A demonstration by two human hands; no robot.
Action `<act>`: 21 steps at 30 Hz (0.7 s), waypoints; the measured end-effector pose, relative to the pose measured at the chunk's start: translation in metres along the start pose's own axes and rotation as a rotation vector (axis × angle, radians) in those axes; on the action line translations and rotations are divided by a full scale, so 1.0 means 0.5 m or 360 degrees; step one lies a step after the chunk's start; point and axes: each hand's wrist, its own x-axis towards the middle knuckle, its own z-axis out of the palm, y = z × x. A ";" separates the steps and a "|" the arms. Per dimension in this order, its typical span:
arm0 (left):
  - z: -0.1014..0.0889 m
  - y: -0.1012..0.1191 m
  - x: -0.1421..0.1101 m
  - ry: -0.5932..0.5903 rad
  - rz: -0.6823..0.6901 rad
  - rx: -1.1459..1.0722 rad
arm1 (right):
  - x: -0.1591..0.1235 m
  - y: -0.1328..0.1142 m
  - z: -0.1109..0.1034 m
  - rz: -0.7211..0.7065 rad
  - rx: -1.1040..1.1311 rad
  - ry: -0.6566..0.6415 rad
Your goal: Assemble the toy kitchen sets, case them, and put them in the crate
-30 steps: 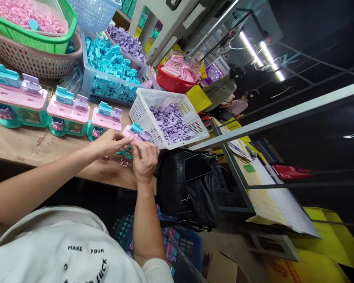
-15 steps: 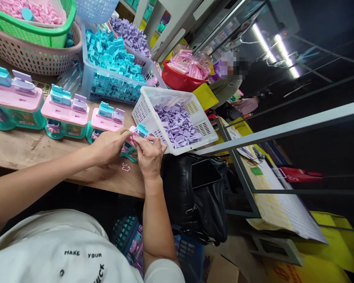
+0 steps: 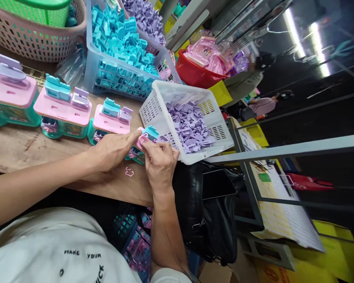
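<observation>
A small pink plastic part [image 3: 144,138] is pinched between the thumb and fingers of my right hand [image 3: 162,167]. My left hand [image 3: 115,151] reaches in from the other side, its fingers pressed together and their tips at the same part; its thumb is mostly hidden. Beneath both hands stands a toy [image 3: 136,155] with a teal base and pink top, largely covered. Its turquoise piece [image 3: 150,133] shows just beyond my fingers. A loose thin pink plastic piece [image 3: 129,172] lies on the wooden table [image 3: 112,184] between my wrists.
Similar toys [image 3: 63,108] line the table to the left. A white basket [image 3: 191,158] holds purple parts; a blue basket [image 3: 118,84] holds turquoise ones. A black bag [image 3: 188,196] sits at the table's right end. Farther back are a red basket [image 3: 191,74] and people [image 3: 264,106].
The view has shifted, so the table and baskets sit differently in frame. My left fingers look straighter than before; my right hand still pinches the pink part over the same toy.
</observation>
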 end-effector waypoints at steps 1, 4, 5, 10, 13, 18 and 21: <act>-0.001 0.001 0.002 -0.0002 -0.0001 0.0004 | 0.001 0.000 -0.001 0.0023 0.0031 -0.0055; -0.012 0.006 0.004 -0.0010 -0.0016 0.0069 | -0.004 -0.008 0.000 0.0186 0.0113 -0.0118; -0.016 0.007 0.001 -0.0012 -0.0016 0.0104 | -0.007 -0.012 0.001 0.0242 0.0136 -0.0103; -0.024 -0.011 -0.053 -0.0082 0.0182 0.0335 | -0.054 -0.037 -0.012 0.0265 0.0249 0.0093; -0.016 -0.029 -0.090 -0.0112 0.0223 0.0476 | -0.108 -0.052 -0.022 0.0364 0.0398 0.0066; -0.005 -0.034 -0.107 -0.0032 0.0205 0.0513 | -0.177 -0.071 0.000 0.0463 0.0695 -0.0281; -0.006 -0.032 -0.102 -0.0036 0.0209 0.0490 | -0.180 -0.069 0.015 0.0466 0.0621 -0.0257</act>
